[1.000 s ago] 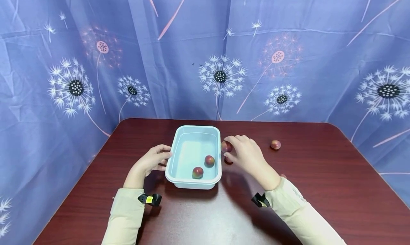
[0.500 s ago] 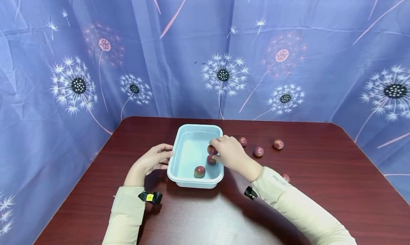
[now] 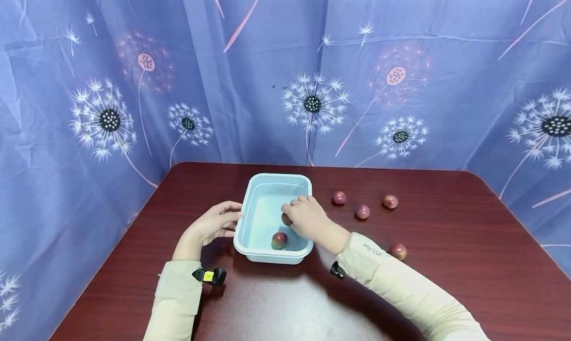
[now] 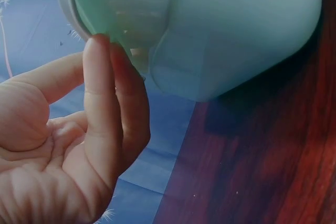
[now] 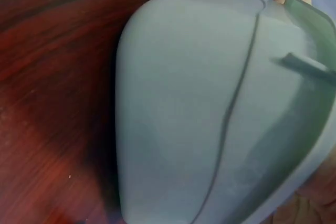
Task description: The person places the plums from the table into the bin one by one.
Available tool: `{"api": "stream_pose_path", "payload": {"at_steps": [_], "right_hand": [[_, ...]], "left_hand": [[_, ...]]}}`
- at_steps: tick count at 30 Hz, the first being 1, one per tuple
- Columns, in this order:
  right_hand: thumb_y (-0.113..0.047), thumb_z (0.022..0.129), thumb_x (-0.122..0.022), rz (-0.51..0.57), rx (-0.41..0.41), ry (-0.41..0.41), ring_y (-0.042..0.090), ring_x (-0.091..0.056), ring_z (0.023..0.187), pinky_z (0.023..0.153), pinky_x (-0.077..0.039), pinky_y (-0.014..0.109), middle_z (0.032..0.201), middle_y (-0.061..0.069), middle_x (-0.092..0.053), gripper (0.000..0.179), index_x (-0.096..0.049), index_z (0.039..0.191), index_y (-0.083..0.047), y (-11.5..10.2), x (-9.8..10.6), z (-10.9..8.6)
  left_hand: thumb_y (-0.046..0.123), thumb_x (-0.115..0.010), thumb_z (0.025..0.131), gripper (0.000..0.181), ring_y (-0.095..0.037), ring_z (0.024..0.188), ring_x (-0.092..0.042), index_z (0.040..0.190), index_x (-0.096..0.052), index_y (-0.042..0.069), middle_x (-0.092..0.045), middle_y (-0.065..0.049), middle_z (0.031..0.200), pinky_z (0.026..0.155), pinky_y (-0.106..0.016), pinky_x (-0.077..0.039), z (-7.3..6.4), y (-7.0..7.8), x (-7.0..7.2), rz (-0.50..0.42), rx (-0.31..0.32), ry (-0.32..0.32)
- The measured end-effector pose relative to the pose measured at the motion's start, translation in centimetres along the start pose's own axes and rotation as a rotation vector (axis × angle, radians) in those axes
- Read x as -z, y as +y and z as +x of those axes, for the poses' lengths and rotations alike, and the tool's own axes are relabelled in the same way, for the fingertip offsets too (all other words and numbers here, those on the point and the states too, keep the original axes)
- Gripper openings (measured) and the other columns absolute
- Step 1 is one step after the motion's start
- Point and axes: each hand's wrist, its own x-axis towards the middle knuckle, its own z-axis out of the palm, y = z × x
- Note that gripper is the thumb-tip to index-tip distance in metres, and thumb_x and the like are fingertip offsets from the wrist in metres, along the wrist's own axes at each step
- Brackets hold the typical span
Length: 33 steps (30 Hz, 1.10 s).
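A pale blue plastic tub (image 3: 273, 257) stands on the table. My left hand (image 3: 215, 225) holds its left rim; in the left wrist view the fingertips (image 4: 98, 51) and thumb meet at the rim. My right hand (image 3: 308, 218) reaches over the right rim into the tub, fingers curled round a dark red plum (image 3: 286, 219). Another plum (image 3: 279, 240) lies on the tub floor near its front. A third plum, seen inside earlier, is hidden by the right hand. The right wrist view shows mostly the tub's outer wall (image 5: 173, 108), with a bit of hand at the lower right.
On the dark red wooden table (image 3: 276, 306), several plums lie right of the tub: one plum (image 3: 339, 198) closest to it, others further right, and one plum (image 3: 398, 252) beside the right sleeve. A blue dandelion-print curtain (image 3: 250, 83) hangs behind.
My right hand has carried a plum from the tub's right side over the rim and down inside, moving left. Plums behind that hand have come into view. The left hand stays at the rim.
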Motion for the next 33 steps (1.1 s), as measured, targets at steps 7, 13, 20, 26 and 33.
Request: {"api": "stream_pose_path", "payload": {"at_steps": [7, 13, 20, 26, 33], "right_hand": [[-0.013, 0.074, -0.074, -0.014, 0.021, 0.001, 0.022, -0.05, 0.067, 0.061, -0.039, 0.033, 0.068, 0.001, -0.055, 0.018, -0.056, 0.073, -0.016, -0.5, -0.59, 0.29], [-0.012, 0.073, -0.074, -0.016, -0.008, -0.038, 0.024, -0.052, 0.07, 0.064, -0.042, 0.035, 0.073, 0.004, -0.061, 0.015, -0.063, 0.083, -0.013, -0.55, -0.76, 0.52], [-0.01, 0.074, -0.072, -0.005, -0.016, -0.077, 0.025, -0.052, 0.073, 0.065, -0.043, 0.036, 0.076, 0.006, -0.062, 0.016, -0.064, 0.088, -0.01, -0.47, -0.6, 0.55], [-0.013, 0.073, -0.074, -0.002, -0.027, -0.055, 0.024, -0.054, 0.075, 0.066, -0.044, 0.036, 0.077, 0.006, -0.062, 0.021, -0.064, 0.091, -0.01, -0.41, -0.5, 0.38], [-0.019, 0.073, -0.078, -0.019, -0.013, 0.009, 0.022, -0.054, 0.075, 0.066, -0.044, 0.036, 0.078, 0.004, -0.062, 0.026, -0.064, 0.093, -0.01, -0.31, -0.28, 0.1]], "left_hand": [[0.018, -0.055, 0.096, 0.046, -0.013, 0.078, -0.064, 0.135, -0.041, -0.004, -0.065, -0.013, 0.104, 0.073, -0.03, -0.056, -0.35, -0.1, 0.24, 0.008, -0.009, -0.007], [0.019, -0.056, 0.096, 0.048, -0.015, 0.082, -0.065, 0.135, -0.041, -0.004, -0.064, -0.015, 0.106, 0.075, -0.032, -0.056, -0.45, 0.11, 0.36, 0.006, -0.025, -0.022], [0.018, -0.055, 0.096, 0.047, -0.013, 0.081, -0.065, 0.134, -0.04, -0.005, -0.065, -0.011, 0.102, 0.073, -0.03, -0.056, -0.39, 0.13, 0.24, -0.002, -0.023, -0.021], [0.018, -0.055, 0.096, 0.047, -0.012, 0.08, -0.065, 0.135, -0.041, -0.004, -0.065, -0.01, 0.102, 0.073, -0.03, -0.057, -0.14, 0.05, 0.18, 0.002, -0.021, -0.02], [0.017, -0.055, 0.096, 0.048, -0.012, 0.079, -0.065, 0.136, -0.038, -0.003, -0.065, -0.01, 0.102, 0.071, -0.03, -0.057, -0.08, 0.13, 0.07, -0.001, -0.017, -0.016]]}}
